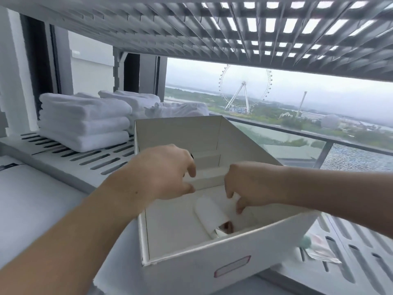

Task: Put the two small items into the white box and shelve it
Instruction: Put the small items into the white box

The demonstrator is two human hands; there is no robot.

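A white cardboard box (212, 267) with a red-outlined label stands open on the slotted shelf in front of me. On its floor lies a white rolled item (209, 211) with a small dark brown piece (227, 227) at its near end. My left hand (161, 173) hovers over the box's left side, fingers curled and apart, holding nothing. My right hand (251, 186) reaches in from the right, fingertips pointing down just above the white item, not touching it as far as I can see.
Folded white towels (83, 120) are stacked at the back left of the shelf (70, 158). A grid shelf (255, 33) hangs overhead. A small wrapped packet (319, 250) lies on the shelf right of the box. A window with a railing lies behind.
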